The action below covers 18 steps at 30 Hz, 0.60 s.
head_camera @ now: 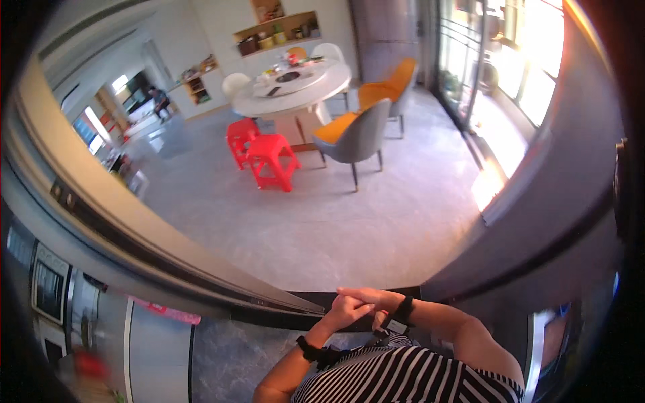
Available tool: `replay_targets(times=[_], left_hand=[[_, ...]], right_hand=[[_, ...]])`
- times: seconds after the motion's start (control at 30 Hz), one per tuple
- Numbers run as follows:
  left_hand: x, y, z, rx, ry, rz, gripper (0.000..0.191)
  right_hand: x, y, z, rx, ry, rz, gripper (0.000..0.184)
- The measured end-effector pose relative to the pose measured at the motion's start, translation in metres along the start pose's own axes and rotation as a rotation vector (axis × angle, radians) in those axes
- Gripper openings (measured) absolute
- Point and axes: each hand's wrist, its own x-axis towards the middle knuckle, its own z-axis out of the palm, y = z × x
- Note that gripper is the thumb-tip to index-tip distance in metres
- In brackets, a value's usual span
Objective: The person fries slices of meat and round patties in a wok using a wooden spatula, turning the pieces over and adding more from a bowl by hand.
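Observation:
My left hand (346, 311) and my right hand (374, 298) meet in front of my striped top (398, 373). The left one overlaps the right, and the fingers of both are partly hidden by each other. No object shows plainly in either. Black bands circle my left wrist (311, 349) and my right wrist (404, 309). Just below the right hand sits a small whitish item (397, 327), too small to name. Beneath both hands runs the dark threshold (312, 298) of a doorway.
A sliding-door frame (201, 257) borders the left, a dark panel (504, 242) the right. Beyond are red plastic stools (272, 153), a grey chair with an orange seat (360, 133) and a round table (302, 98). A person (160, 103) is far left; an oven (49, 284) stands lower left.

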Motion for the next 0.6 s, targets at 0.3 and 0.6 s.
replay_targets(times=[0.3, 0.6], left_hand=[[0.178, 0.033, -0.038, 0.304, 0.48, 0.289, 0.017], [0.261, -0.025, -0.097, 0.474, 0.004, -0.081, 0.036]], right_hand=[[-0.025, -0.115, -0.108, -0.223, 0.517, -0.719, 0.039], [-0.058, -0.167, -0.211, 0.388, 0.701, -0.249, 0.017]])
